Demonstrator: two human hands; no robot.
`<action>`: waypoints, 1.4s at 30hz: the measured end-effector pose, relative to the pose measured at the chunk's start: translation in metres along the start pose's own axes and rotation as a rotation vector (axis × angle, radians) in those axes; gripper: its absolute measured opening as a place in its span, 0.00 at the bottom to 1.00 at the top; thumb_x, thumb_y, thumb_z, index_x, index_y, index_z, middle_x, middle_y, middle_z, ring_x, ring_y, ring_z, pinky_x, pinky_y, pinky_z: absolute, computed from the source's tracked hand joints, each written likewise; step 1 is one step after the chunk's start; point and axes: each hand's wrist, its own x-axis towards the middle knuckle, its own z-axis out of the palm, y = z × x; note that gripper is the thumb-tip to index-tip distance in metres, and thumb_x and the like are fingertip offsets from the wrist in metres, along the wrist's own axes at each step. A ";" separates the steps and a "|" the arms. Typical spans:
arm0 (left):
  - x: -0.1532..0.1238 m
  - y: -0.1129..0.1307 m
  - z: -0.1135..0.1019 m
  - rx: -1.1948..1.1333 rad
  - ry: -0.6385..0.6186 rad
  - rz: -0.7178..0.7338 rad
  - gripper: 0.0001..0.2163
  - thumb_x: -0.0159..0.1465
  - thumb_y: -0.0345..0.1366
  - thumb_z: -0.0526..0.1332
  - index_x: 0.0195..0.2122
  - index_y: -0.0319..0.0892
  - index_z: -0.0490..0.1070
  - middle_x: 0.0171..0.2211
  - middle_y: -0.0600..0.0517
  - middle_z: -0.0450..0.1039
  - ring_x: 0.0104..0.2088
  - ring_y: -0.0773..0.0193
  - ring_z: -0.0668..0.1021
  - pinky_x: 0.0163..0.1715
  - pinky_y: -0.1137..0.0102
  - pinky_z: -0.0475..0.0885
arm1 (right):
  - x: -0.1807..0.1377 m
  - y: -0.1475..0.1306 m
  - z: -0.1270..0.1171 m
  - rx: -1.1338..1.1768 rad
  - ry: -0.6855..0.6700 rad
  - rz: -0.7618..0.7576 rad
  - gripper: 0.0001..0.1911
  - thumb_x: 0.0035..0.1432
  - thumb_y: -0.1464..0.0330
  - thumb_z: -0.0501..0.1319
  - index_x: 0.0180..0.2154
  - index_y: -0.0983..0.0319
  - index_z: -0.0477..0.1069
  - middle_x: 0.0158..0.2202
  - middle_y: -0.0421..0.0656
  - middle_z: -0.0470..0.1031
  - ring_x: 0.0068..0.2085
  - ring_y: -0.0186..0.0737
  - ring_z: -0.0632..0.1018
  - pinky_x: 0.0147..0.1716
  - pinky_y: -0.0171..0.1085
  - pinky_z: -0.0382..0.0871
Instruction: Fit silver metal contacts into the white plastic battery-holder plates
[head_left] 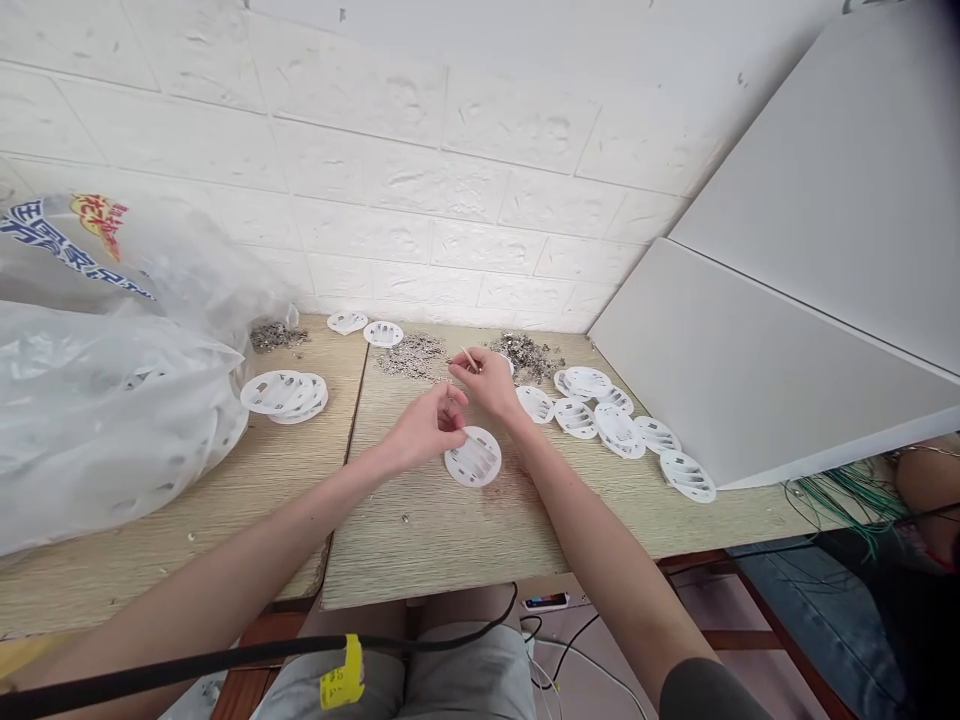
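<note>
My left hand is closed in a pinch on the edge of a round white plastic disc lying on the wooden table. Something small seems to sit between its fingertips, too small to name. My right hand is just beyond it, fingers curled round a thin wooden stick that points up and left. Both hands are close together over the disc, near a heap of small metal parts.
More white discs lie in a row at the right, stacked at the left and by the wall. A second metal heap lies behind. A big plastic bag fills the left; a grey panel the right.
</note>
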 end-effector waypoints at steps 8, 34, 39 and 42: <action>0.002 0.012 -0.004 -0.214 0.365 0.035 0.15 0.46 0.27 0.62 0.37 0.41 0.70 0.28 0.57 0.64 0.27 0.69 0.71 0.25 0.74 0.65 | -0.004 0.009 0.004 -0.090 0.013 -0.010 0.10 0.53 0.65 0.59 0.23 0.63 0.68 0.23 0.38 0.69 0.27 0.33 0.66 0.29 0.34 0.56; 0.018 -0.002 -0.024 -0.660 0.629 -0.024 0.07 0.48 0.26 0.68 0.30 0.35 0.77 0.34 0.48 0.78 0.35 0.65 0.78 0.43 0.67 0.74 | -0.007 0.007 0.005 0.090 0.067 0.139 0.13 0.52 0.60 0.60 0.25 0.63 0.68 0.21 0.36 0.65 0.26 0.33 0.64 0.28 0.34 0.56; 0.016 -0.003 -0.025 -0.608 0.637 -0.070 0.07 0.51 0.29 0.68 0.32 0.37 0.75 0.34 0.49 0.77 0.33 0.65 0.78 0.39 0.66 0.76 | -0.008 0.003 0.006 0.347 0.021 0.232 0.14 0.43 0.61 0.67 0.29 0.63 0.70 0.24 0.37 0.70 0.27 0.32 0.68 0.29 0.33 0.61; 0.014 0.000 -0.024 -0.519 0.658 -0.081 0.08 0.53 0.32 0.67 0.34 0.38 0.74 0.36 0.49 0.76 0.33 0.65 0.77 0.36 0.65 0.77 | -0.008 -0.001 0.006 0.445 -0.006 0.213 0.16 0.43 0.61 0.67 0.33 0.63 0.72 0.25 0.38 0.70 0.27 0.32 0.69 0.29 0.33 0.62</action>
